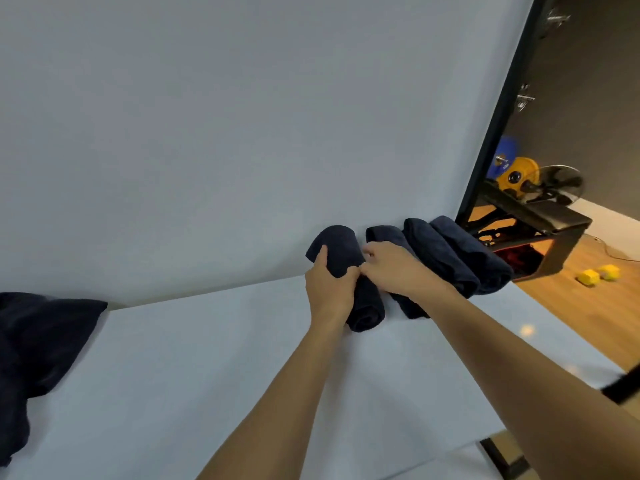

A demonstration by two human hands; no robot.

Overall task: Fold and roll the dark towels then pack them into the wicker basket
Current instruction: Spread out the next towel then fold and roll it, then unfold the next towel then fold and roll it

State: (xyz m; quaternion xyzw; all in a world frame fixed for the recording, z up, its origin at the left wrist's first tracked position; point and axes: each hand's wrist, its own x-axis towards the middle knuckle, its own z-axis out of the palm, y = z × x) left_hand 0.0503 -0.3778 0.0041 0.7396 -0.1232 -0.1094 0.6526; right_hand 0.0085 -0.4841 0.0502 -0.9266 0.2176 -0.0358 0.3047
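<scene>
Left grip [329,289] wraps the rolled towel [341,249] at mid-length. Right grip [394,268] pinches its right flank, fingertips curled in beside the next roll. The roll lies on the white desk [207,375] near the backdrop, leftmost of four. Three other rolls [446,261] sit side by side to its right. I judge it soft, light and springy, likely to unroll if the loose edge is freed, so I'd hold around the middle, over that edge. It looks navy-black and plush, with a tight spiral at the near end. Loose towel pile [45,344] far left. I see no wicker basket.
</scene>
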